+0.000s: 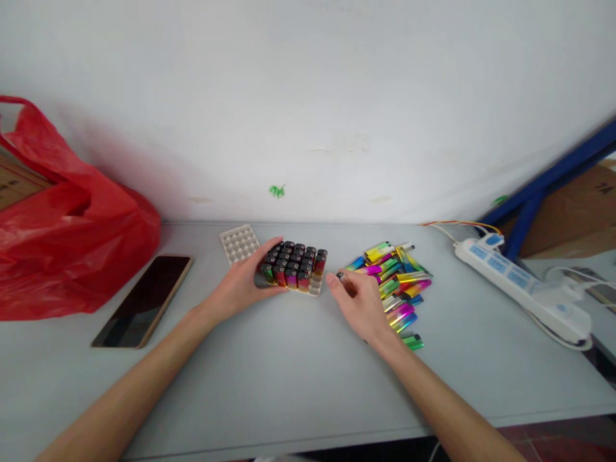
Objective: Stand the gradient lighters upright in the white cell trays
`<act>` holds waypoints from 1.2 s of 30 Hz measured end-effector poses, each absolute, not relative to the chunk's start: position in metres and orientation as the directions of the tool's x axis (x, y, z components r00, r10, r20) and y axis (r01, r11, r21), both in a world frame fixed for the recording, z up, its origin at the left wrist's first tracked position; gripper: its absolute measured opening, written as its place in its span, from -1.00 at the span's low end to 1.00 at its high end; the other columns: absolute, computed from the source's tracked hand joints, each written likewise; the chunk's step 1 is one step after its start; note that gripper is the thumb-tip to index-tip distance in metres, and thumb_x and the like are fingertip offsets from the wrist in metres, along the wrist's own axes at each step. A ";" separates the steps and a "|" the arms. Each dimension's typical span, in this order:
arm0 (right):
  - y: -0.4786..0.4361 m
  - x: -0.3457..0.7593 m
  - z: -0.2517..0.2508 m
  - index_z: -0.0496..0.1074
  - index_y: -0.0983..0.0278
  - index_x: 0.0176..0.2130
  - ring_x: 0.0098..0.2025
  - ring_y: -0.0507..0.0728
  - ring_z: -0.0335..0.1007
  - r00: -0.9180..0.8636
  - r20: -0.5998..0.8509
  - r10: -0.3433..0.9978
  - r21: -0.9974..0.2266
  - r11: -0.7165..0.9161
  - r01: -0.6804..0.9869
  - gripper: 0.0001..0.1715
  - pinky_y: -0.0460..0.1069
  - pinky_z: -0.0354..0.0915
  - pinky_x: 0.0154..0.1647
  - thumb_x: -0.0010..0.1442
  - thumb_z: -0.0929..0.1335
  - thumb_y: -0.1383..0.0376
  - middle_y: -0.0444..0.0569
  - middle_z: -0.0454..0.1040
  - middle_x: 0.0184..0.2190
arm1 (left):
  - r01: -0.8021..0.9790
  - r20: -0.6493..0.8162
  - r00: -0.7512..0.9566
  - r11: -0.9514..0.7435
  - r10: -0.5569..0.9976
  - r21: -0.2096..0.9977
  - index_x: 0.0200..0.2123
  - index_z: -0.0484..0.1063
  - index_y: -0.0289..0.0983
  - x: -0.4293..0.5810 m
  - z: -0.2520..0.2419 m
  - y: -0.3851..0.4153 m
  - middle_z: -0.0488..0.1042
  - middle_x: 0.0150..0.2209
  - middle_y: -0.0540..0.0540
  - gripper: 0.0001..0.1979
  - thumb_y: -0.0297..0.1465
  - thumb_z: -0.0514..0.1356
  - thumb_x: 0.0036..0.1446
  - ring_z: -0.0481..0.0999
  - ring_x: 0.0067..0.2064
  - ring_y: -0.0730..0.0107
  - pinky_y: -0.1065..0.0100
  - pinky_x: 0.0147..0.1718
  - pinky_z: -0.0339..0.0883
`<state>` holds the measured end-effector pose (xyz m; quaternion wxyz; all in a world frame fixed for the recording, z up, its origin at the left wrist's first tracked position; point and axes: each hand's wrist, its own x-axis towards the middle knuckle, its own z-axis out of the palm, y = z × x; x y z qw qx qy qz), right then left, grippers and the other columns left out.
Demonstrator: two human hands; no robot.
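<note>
The grey table (269, 385) bears shiny, multicoloured lighters (389, 287).

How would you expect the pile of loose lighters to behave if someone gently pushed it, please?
The pile of loose lighters would probably spread rather than move as one, since they lie overlapped at differing angles. Their glossy casings suggest slipperiness, and their slim bodies look fairly light.

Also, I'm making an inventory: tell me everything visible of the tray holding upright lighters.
The tray is pale and plastic-looking, with pockets. It sits on the grey table, mostly hidden beneath upright lighters; open pockets show at its near right corner. The left hand appears to grip its left end, thumb in front.
</note>
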<state>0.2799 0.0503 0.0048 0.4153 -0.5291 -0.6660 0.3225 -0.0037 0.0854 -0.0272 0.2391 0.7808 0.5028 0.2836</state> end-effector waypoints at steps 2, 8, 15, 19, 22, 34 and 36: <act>0.051 0.281 0.003 0.05 0.14 -0.57 -0.55 0.00 -0.05 -0.105 0.210 0.972 -0.865 0.234 0.443 -0.47 -0.01 -0.08 -0.47 0.30 0.31 0.02 -0.25 0.06 -0.66 | 0.649 0.199 0.331 -0.376 0.922 0.661 0.58 0.13 -0.06 -0.004 -0.027 0.086 0.48 0.44 -0.20 0.04 0.15 0.43 0.20 0.62 0.32 -0.15 -0.07 0.35 0.49; 0.051 0.281 0.002 0.06 0.13 -0.51 -0.54 0.02 0.00 -0.092 0.217 0.972 -0.858 0.235 0.456 -0.44 -0.01 -0.04 -0.46 0.40 0.29 -0.03 -0.26 0.10 -0.64 | 0.652 0.193 0.324 -0.366 0.926 0.664 0.58 0.14 -0.04 -0.003 -0.026 0.085 0.49 0.44 -0.19 0.05 0.17 0.43 0.18 0.63 0.30 -0.17 -0.06 0.33 0.51; 0.054 0.293 0.007 0.31 0.15 -0.25 -0.34 0.14 0.37 -0.293 0.287 0.912 -0.762 0.403 0.507 -0.63 0.01 0.25 -0.26 0.60 0.23 0.06 -0.11 0.44 -0.39 | 0.646 0.202 0.320 -0.369 0.926 0.668 0.58 0.13 -0.01 -0.003 -0.028 0.085 0.50 0.43 -0.15 0.06 0.13 0.46 0.16 0.62 0.32 -0.19 -0.06 0.33 0.51; 0.057 0.301 0.008 0.33 0.17 -0.32 -0.23 0.18 0.42 -0.373 0.365 0.853 -0.646 0.520 0.559 -0.55 0.05 0.30 -0.15 0.61 0.26 0.05 0.00 0.50 -0.26 | 0.640 0.220 0.337 -0.394 0.915 0.660 0.59 0.11 -0.02 -0.004 -0.030 0.086 0.47 0.45 -0.16 0.05 0.09 0.47 0.19 0.58 0.36 -0.14 -0.03 0.38 0.47; 0.060 0.304 0.007 0.28 0.15 -0.38 -0.37 0.16 0.37 -0.338 0.340 0.878 -0.645 0.479 0.596 -0.47 0.05 0.25 -0.28 0.61 0.27 0.00 -0.07 0.46 -0.42 | 0.626 0.215 0.342 -0.393 0.915 0.674 0.59 0.11 -0.05 -0.003 -0.028 0.085 0.44 0.47 -0.18 0.04 0.08 0.46 0.20 0.56 0.38 -0.11 -0.01 0.39 0.45; 0.066 0.291 -0.015 0.49 0.21 0.05 -0.04 0.28 0.63 -0.453 0.300 0.839 -0.536 0.541 0.648 -0.75 0.11 0.44 -0.03 0.64 0.26 0.18 0.13 0.68 -0.05 | 0.644 0.226 0.342 -0.403 0.912 0.650 0.58 0.12 -0.06 -0.003 -0.028 0.086 0.45 0.47 -0.18 0.03 0.12 0.43 0.20 0.56 0.38 -0.17 -0.08 0.38 0.46; 0.066 0.287 -0.014 0.49 0.22 0.01 -0.09 0.27 0.64 -0.440 0.297 0.848 -0.485 0.530 0.695 -0.77 0.09 0.42 -0.07 0.64 0.27 0.20 0.12 0.68 -0.10 | 0.646 0.219 0.333 -0.391 0.917 0.655 0.58 0.12 -0.04 -0.003 -0.029 0.086 0.45 0.46 -0.15 0.05 0.15 0.43 0.19 0.57 0.37 -0.20 -0.08 0.37 0.48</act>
